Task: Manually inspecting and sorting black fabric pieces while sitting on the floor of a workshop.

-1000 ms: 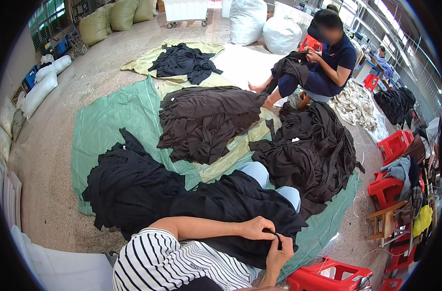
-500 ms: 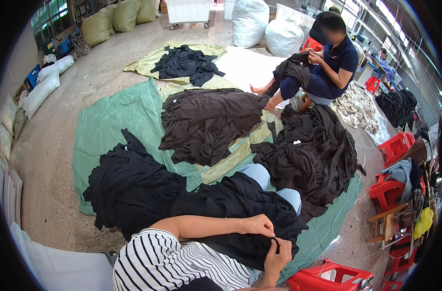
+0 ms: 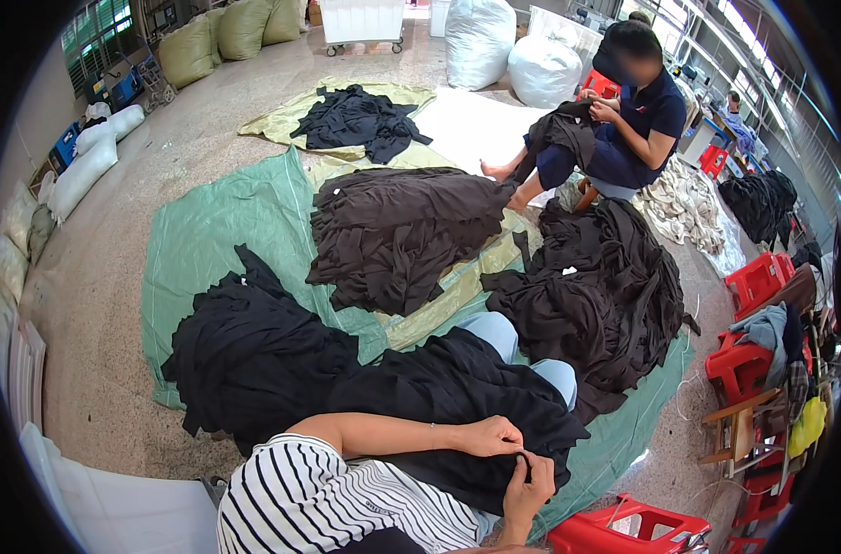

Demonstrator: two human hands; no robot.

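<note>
- A person in a striped shirt (image 3: 337,503) sits on the floor, seen from above, with a black garment (image 3: 457,406) spread over the lap and knees.
- The left hand (image 3: 490,436) rests on the garment near its front edge, fingers (image 3: 513,441) curled together and pinching a fold of the cloth.
- The right hand (image 3: 528,480) rises from the lower edge just beside the left, its fingers (image 3: 526,459) closed on the same fold, so the two hands meet at one spot.
- The cloth lies under both hands and between the fingertips; the rest of it drapes away over the blue-trousered knees (image 3: 522,346).
- A pile of black cloth (image 3: 254,355) lies to the left, touching the garment, on a green sheet (image 3: 217,231).
- A dark brown pile (image 3: 397,231) lies farther off, in the middle of the sheet.
- Another black pile (image 3: 596,295) lies to the right.
- A smaller dark heap (image 3: 360,120) sits on a yellow-green sheet (image 3: 282,115) far off.
- A second person (image 3: 623,125) sits beyond the piles, holding dark cloth.
- A red stool (image 3: 614,531) stands near the right hand, at the lower edge.
</note>
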